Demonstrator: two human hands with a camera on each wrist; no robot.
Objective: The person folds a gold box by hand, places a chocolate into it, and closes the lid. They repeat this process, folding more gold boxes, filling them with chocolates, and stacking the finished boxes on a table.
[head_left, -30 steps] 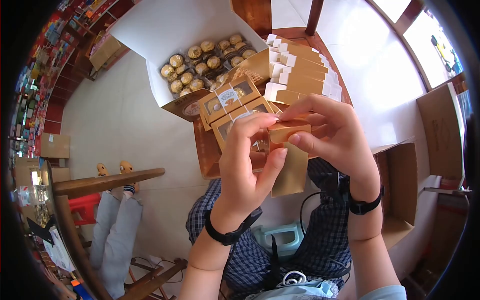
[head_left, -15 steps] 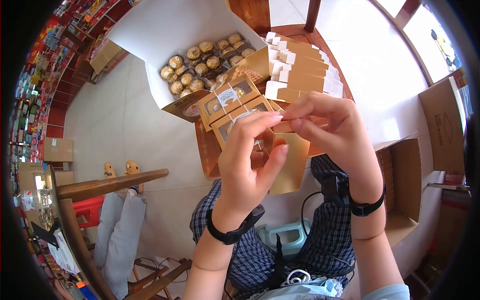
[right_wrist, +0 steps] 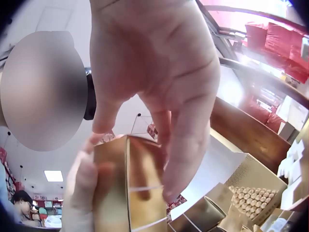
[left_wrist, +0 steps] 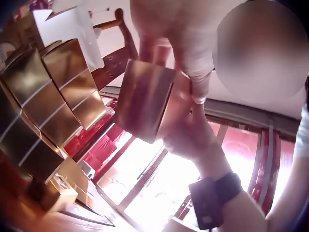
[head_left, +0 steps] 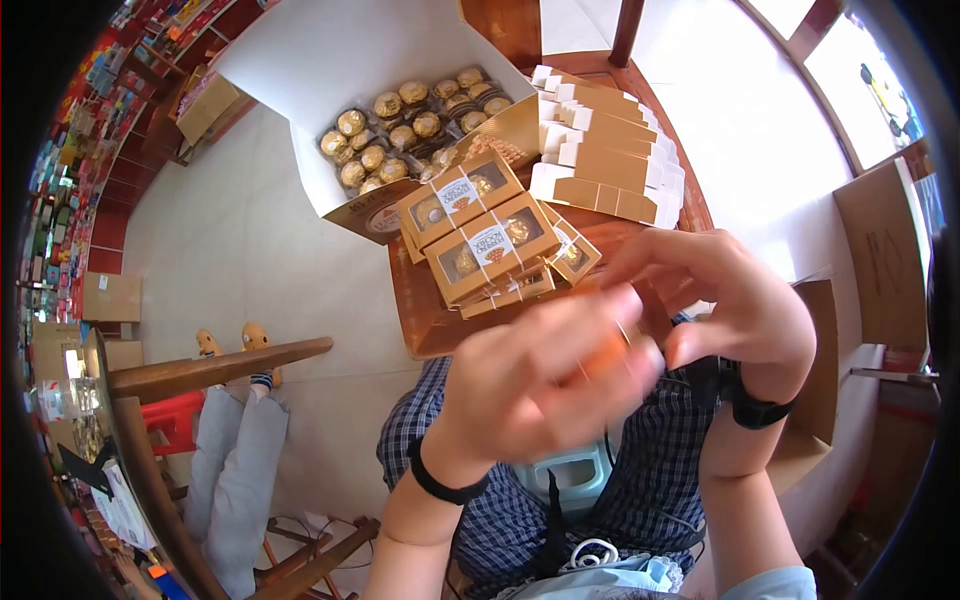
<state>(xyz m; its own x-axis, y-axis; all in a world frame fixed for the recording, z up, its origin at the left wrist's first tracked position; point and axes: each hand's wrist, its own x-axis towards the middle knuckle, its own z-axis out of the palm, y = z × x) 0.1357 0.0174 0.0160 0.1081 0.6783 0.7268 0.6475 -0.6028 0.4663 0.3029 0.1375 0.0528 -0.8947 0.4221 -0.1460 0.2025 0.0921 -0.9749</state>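
Note:
My left hand [head_left: 545, 385] is blurred and grips a small gold carton [left_wrist: 145, 101], its fingers on one side and thumb on the other. In the right wrist view, pale lines cross the carton's side, and the left fingers [right_wrist: 83, 186] lie along its left. Over the carton's top, my right hand [head_left: 735, 300] arches with thumb and fingers spread wide. Its long fingertip [right_wrist: 171, 191] is right beside the carton's edge. Beyond the hands, windowed gold chocolate boxes [head_left: 490, 245] with white labels are stacked on the wooden seat [head_left: 420, 325].
A large open box [head_left: 310, 180] of gold-wrapped chocolates [head_left: 400, 135] stands behind the stack. Flattened gold cartons [head_left: 610, 140] lie overlapped at its right. An open cardboard box [head_left: 815, 350] is at the right, and a light-blue stool [head_left: 570, 475] shows between the knees.
Both hands have moved down and right with the carton, uncovering the stacked chocolate boxes. The left hand has turned the carton, and the right thumb and fingers have spread from their pinch at its top.

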